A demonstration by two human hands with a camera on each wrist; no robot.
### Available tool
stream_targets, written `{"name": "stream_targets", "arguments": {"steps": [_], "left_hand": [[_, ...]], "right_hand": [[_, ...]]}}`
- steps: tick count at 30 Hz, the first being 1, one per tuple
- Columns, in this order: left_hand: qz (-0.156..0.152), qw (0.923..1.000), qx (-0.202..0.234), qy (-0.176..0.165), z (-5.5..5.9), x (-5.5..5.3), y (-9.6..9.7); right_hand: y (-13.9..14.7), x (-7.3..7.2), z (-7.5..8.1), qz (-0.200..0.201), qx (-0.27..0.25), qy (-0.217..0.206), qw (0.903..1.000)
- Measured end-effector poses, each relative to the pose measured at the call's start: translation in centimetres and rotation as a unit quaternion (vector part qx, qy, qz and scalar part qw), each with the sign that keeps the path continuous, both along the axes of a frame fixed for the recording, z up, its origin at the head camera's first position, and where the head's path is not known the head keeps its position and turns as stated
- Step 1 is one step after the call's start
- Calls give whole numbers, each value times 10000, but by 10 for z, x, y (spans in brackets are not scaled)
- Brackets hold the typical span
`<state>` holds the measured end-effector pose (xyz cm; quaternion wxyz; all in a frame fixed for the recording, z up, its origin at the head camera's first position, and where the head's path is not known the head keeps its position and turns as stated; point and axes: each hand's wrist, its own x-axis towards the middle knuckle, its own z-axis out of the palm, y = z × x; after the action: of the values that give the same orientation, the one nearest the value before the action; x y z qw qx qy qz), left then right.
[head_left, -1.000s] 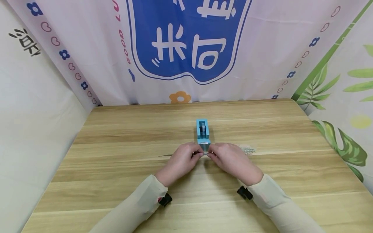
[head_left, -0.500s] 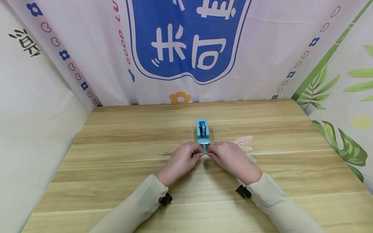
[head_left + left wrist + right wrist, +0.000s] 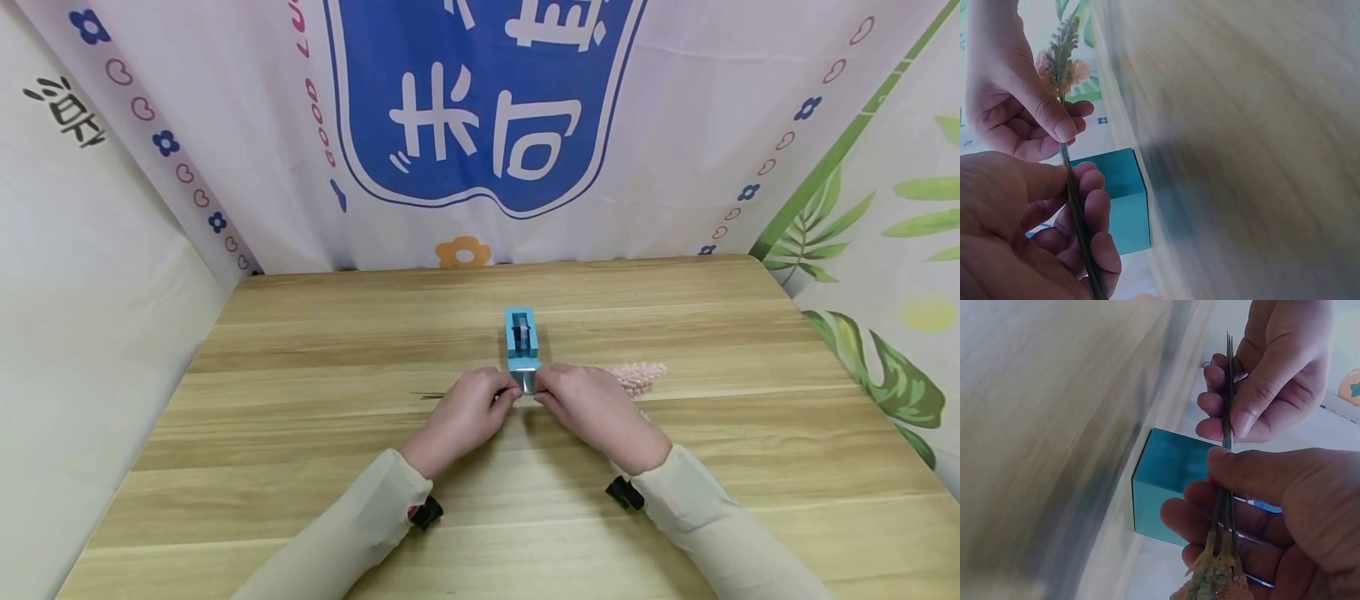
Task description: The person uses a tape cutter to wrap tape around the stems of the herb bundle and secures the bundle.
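Observation:
My left hand (image 3: 468,408) and right hand (image 3: 600,417) pinch a thin bundle of flower stems (image 3: 1077,209) close together, just in front of a blue tape dispenser (image 3: 512,342). A strip of clear tape (image 3: 528,382) runs from the dispenser's front down to the stems between my fingertips. Pink flower heads (image 3: 637,377) stick out past the right hand. The right wrist view also shows a grey-green flower head (image 3: 1207,581) among them. Bare stem ends (image 3: 427,395) poke out left of my left hand. My palms hide parts of the stems.
The wooden table (image 3: 315,467) reaches back to a printed cloth (image 3: 300,208) hanging along its far edge. More cloth hangs at the left and right sides. A dark wrist device (image 3: 426,513) sits at the left cuff, another (image 3: 625,493) at the right.
The bundle has turned between my fingers: grey-green heads showed right of my hand, then pink and green, now mainly pink. Both hands stay nearly in place; the tape strip looks wider.

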<state>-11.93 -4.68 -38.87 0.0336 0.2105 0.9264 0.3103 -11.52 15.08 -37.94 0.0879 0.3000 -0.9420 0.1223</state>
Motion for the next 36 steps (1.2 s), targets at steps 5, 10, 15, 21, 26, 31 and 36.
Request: {"name": "stream_targets", "arguments": {"steps": [5, 10, 15, 21, 26, 31, 36], "left_hand": [[34, 10000, -10, 0, -1, 0, 0], [44, 10000, 15, 47, -2, 0, 0], [36, 9999, 90, 119, -2, 0, 0], [30, 9998, 161, 151, -3, -1, -1], [14, 9996, 271, 97, -4, -2, -1], [47, 9998, 190, 53, -4, -2, -1], [12, 9999, 38, 106, -4, -4, -2]], "right_hand": [[-1, 1, 1, 24, -17, -32, 10000], [-2, 2, 0, 53, 96, -5, 9999], [-3, 1, 1, 53, 136, 126, 9998], [-3, -1, 2, -8, 93, 4, 10000], [-3, -2, 1, 2, -53, -48, 10000], [-3, -2, -1, -25, -112, -48, 9999], [-4, -4, -1, -16, -301, -327, 9990]]}}
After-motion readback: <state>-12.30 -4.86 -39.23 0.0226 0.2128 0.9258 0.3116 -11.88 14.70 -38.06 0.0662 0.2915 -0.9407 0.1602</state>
